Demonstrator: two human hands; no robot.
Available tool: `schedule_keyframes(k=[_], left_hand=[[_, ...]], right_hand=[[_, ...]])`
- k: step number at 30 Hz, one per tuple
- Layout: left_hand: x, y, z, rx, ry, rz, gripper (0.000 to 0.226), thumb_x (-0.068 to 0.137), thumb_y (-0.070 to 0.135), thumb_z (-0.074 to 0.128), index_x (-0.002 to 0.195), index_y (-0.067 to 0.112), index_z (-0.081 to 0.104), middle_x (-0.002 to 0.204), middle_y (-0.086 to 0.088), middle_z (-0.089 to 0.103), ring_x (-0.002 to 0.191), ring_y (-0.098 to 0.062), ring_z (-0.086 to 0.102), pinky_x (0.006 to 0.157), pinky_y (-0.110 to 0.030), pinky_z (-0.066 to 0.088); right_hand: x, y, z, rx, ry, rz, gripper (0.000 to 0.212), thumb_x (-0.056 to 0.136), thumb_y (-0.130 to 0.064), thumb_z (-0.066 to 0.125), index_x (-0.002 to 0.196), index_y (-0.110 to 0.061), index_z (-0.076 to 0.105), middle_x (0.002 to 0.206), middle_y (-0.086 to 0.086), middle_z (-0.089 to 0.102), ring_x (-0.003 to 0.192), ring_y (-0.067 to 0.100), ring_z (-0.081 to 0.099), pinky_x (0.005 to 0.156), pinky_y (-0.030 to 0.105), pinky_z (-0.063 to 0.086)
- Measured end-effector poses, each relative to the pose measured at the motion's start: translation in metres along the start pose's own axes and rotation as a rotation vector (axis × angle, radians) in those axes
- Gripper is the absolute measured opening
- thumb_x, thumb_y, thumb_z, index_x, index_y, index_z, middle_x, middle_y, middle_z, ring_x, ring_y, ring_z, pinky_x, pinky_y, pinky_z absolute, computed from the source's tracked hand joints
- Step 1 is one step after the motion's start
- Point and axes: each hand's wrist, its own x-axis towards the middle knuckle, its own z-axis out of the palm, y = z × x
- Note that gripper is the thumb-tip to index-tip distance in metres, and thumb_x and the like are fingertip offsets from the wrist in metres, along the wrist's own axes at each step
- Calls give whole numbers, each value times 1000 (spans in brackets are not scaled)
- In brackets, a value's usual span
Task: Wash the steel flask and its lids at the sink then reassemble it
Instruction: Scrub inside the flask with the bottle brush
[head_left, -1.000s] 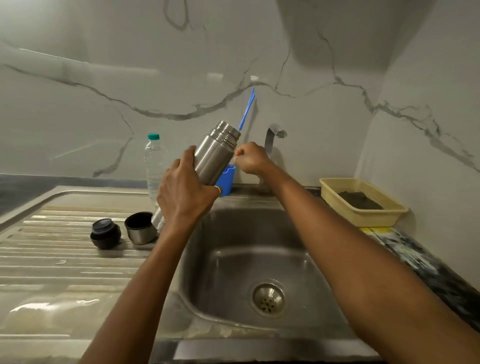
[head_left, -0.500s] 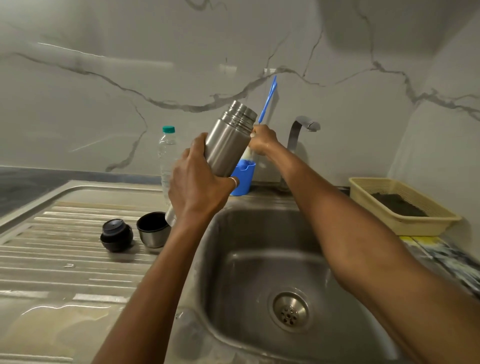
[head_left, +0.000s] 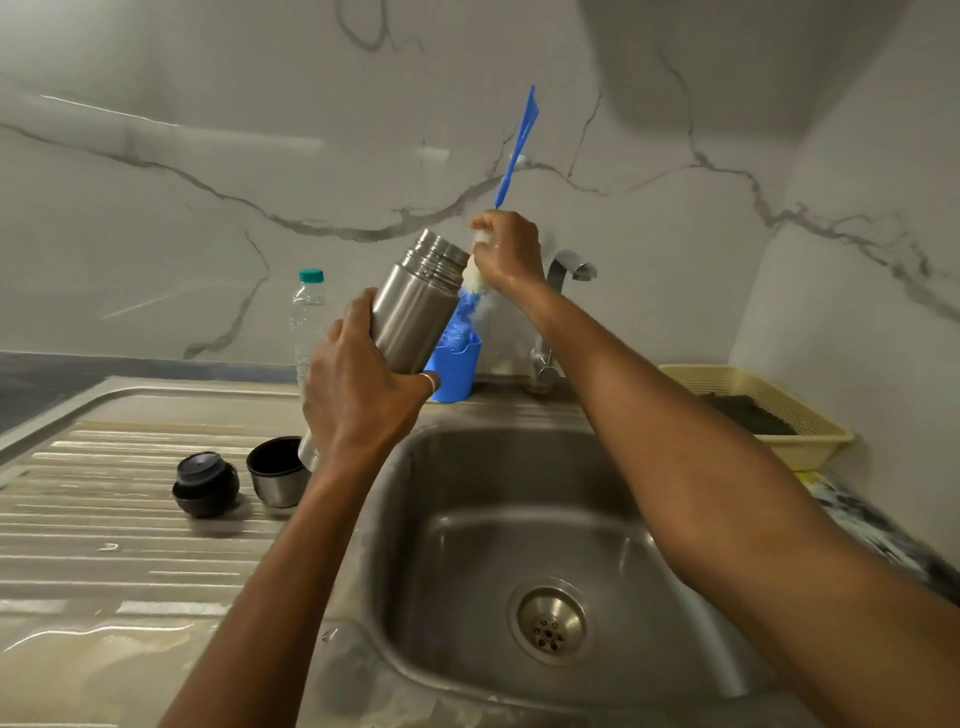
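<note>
- A black stopper (head_left: 206, 483) sits on the ribbed draining board (head_left: 104, 525), down and left of the left fingers and well apart from them.
- A steel cup lid (head_left: 278, 480) stands mouth-up just beside the stopper, close to the left wrist.
- A clear plastic bottle (head_left: 307, 317) stands behind the left knuckles.
- The left hand (head_left: 358, 384) has its fingers and thumb wrapped round the lower half of the steel flask (head_left: 421, 306), which is held above the sink's left rim and tilted, open mouth up and to the right.
- A blue cup (head_left: 460, 371) stands just beyond the left fingertips.
- The right hand (head_left: 509, 254) is clenched round a bottle brush (head_left: 514, 150). The blue handle rises above the fist, and the bristles hang below the fingers, just beside the flask's neck.
- The tap (head_left: 569, 265) is just right of the right wrist.
- The sink (head_left: 467, 545) lies beneath both forearms.
</note>
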Motion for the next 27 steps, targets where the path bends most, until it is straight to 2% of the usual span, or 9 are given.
schedule_keyframes(k=[9,13,17,21,25,27], left_hand=[[3,-4,3,-5,-2,16,95,65,24,92,146,24,43,120,-9,63,94,-21,54,80,-38,49],[0,-6,6,5,-23,39,95,66,24,92,147,21,43,122,-12,63,99,-26,58,80,-40,48],[0,-7,8,14,-36,50,92,66,23,92,145,23,45,117,-10,63,92,-20,52,75,-37,46],[-3,-4,7,24,-57,57,91,65,23,90,145,24,46,118,-9,63,93,-24,55,75,-38,46],[-5,-2,8,73,-115,77,88,64,24,86,143,24,47,117,-11,64,97,-33,60,78,-44,51],[-7,-3,10,109,-156,108,86,63,24,86,141,23,49,116,-11,65,96,-34,60,78,-43,50]], right_hand=[[-8,-1,-6,8,108,-58,32,93,-1,65,123,-8,70,126,13,67,121,24,63,103,25,47],[-12,-4,-14,6,127,-70,32,92,-1,68,122,-7,71,125,13,69,120,24,64,103,25,47],[-17,-13,-40,32,268,-125,30,88,1,68,116,-6,74,117,12,72,114,23,67,100,25,49],[-39,-28,-85,77,406,-156,30,85,1,68,113,-9,76,113,9,73,109,18,67,98,19,48],[-80,-29,-127,125,484,-129,30,84,-2,69,112,-11,76,111,6,73,105,11,65,89,-1,36],[-107,-23,-145,137,488,-89,30,84,-3,70,111,-12,76,112,3,73,102,3,61,88,-6,33]])
